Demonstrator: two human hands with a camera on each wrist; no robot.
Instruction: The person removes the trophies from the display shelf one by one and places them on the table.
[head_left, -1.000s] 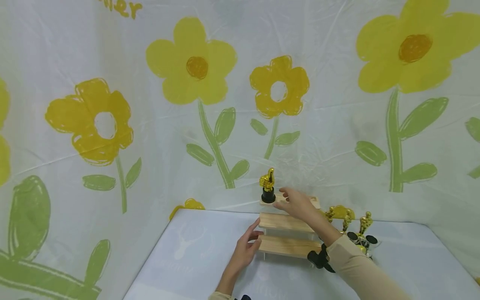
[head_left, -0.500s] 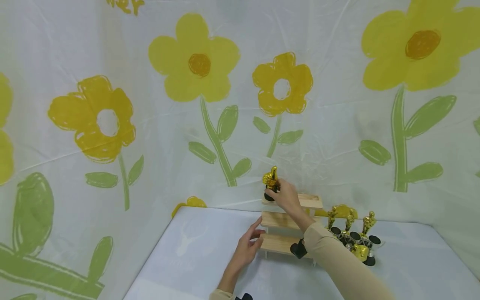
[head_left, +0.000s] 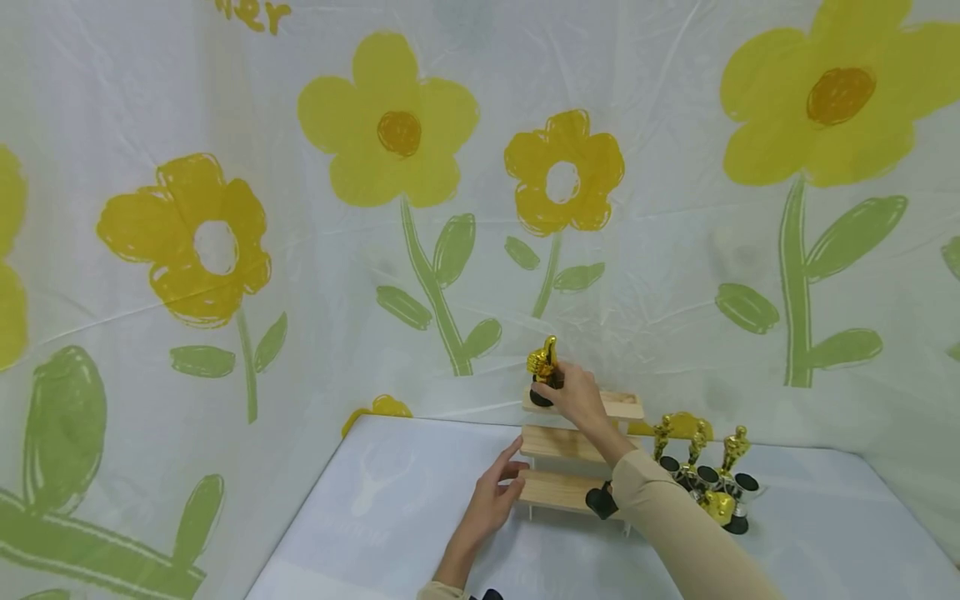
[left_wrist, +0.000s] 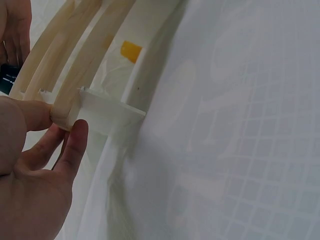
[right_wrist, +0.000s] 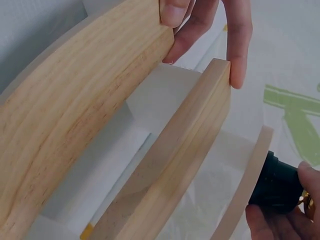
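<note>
A gold thumbs-up trophy point(head_left: 542, 362) on a black base stands at the left end of the top tier of a three-tier wooden shelf point(head_left: 558, 490). My right hand point(head_left: 583, 402) holds its base from the right; in the right wrist view the black base point(right_wrist: 277, 186) sits against the top board between thumb and fingers. My left hand point(head_left: 486, 502) grips the shelf's left end. The left wrist view shows the thumb and fingers of this hand point(left_wrist: 45, 175) pinching the end of the lowest board point(left_wrist: 82, 67), beside a white side support point(left_wrist: 102, 110).
Right of the shelf stand several gold figure trophies point(head_left: 735, 448) and silver cups with dark insides point(head_left: 746, 483). A gold piece point(head_left: 718, 507) is in front of them. The white table point(head_left: 375, 533) meets a flower-printed cloth point(head_left: 660, 317) behind the shelf.
My right hand has moved left from beside the trophy and closed its fingers on the base. The left hand keeps its hold on the shelf's end.
</note>
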